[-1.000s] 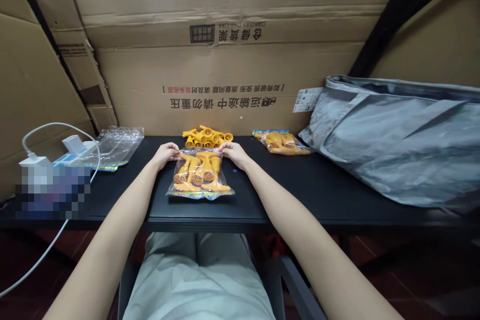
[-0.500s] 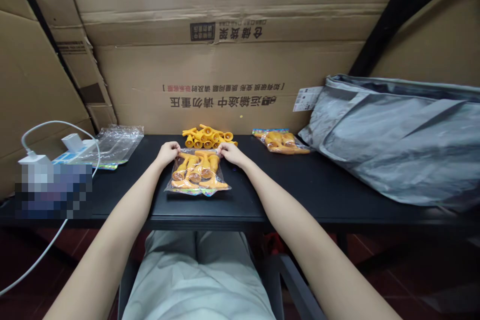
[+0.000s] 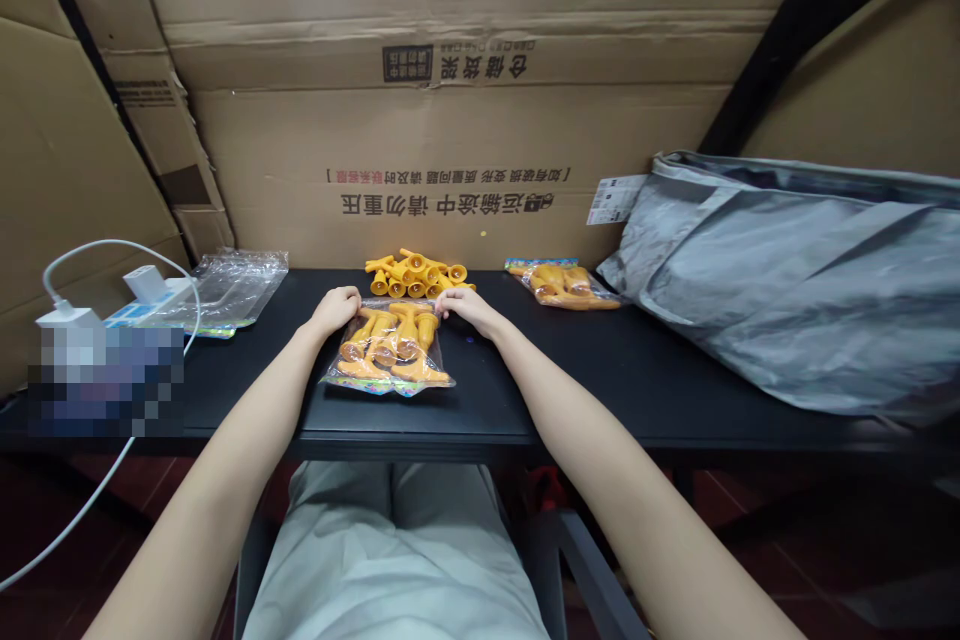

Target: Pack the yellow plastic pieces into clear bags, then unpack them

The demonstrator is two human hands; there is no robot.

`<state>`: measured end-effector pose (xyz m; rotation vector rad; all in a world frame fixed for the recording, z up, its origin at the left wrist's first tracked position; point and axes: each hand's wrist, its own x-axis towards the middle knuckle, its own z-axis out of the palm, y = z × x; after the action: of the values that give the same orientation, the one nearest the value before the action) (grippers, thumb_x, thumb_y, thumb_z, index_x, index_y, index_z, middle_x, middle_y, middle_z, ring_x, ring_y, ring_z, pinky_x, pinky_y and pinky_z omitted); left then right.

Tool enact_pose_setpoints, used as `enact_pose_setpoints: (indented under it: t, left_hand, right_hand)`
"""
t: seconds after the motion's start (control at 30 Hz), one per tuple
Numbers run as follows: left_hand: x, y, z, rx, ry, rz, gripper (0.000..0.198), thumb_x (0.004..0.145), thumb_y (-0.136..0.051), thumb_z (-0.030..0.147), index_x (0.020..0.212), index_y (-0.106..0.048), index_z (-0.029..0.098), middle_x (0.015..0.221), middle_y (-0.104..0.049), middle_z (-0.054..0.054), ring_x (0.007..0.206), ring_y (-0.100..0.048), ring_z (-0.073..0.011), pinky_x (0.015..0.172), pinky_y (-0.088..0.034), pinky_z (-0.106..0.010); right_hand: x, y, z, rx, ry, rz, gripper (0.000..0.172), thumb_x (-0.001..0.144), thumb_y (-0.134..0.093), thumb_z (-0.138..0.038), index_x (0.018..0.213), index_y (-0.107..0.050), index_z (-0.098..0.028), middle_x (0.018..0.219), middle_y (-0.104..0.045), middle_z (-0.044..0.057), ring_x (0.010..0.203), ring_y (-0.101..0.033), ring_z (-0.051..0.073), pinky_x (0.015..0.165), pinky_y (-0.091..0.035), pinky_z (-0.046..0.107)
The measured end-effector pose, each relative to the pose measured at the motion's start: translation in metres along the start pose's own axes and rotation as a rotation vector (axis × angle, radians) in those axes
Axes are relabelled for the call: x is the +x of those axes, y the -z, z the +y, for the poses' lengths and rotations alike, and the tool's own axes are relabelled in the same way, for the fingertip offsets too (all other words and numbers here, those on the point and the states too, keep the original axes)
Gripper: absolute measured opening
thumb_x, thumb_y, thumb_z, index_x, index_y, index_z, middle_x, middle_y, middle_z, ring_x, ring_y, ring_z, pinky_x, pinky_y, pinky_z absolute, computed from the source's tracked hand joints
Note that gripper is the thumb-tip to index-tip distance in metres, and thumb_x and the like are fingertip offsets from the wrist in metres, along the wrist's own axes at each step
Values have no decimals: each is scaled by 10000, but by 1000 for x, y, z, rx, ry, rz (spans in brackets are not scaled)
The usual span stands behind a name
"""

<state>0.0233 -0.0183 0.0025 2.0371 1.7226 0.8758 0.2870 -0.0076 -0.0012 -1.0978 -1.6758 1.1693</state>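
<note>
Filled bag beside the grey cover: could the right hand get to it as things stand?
Probably yes. The filled bag lies on the black table just right of the right hand, with nothing between them. That hand's grip is on the centre bag, though.

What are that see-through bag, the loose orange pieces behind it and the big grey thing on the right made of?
Clear bag: thin glossy plastic film; it glints and its contents show through. Orange pieces: probably moulded plastic, smooth, evenly coloured. Grey bag: seemingly coated fabric, faint sheen, soft folds.
</note>
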Motion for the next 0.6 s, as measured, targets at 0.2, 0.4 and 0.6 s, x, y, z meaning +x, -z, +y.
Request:
enact_pose_setpoints:
  t: [0.2, 0.4, 0.6]
  left_hand:
    - [2, -5, -7, -25, -22, 35, 71, 669, -599, 231, 641, -543, 195, 623, -581, 13, 595, -503, -133, 575, -361, -238]
    - [5, -9, -13, -193, -80, 92, 95, 659, -575, 134, 714, -525, 193, 702, -579, 32, 596, -484, -96, 611, -381, -212]
    - [0, -8, -3, -203, -167, 128, 94, 726, -485, 108, 744, -516, 195, 719, -558, 31, 607, -495, -99, 617, -380, -208]
  right_hand:
    - [-3, -7, -5, -160, 16, -14, 192, 649, -507, -130, 466, -554, -168, 525, -556, -16, 504, -456, 81, 548, -388, 207]
    - [-1, -10, -1, -334, 58, 59, 359, 710, -657, -341, 457, -454, -188, 443, -419, -49, 473, -362, 74, 492, -308, 214]
    - [2, -11, 4, -153, 65, 77, 393, 517, -818, -372, 644, -495, -187, 564, -493, -75, 538, -461, 80, 536, -383, 211]
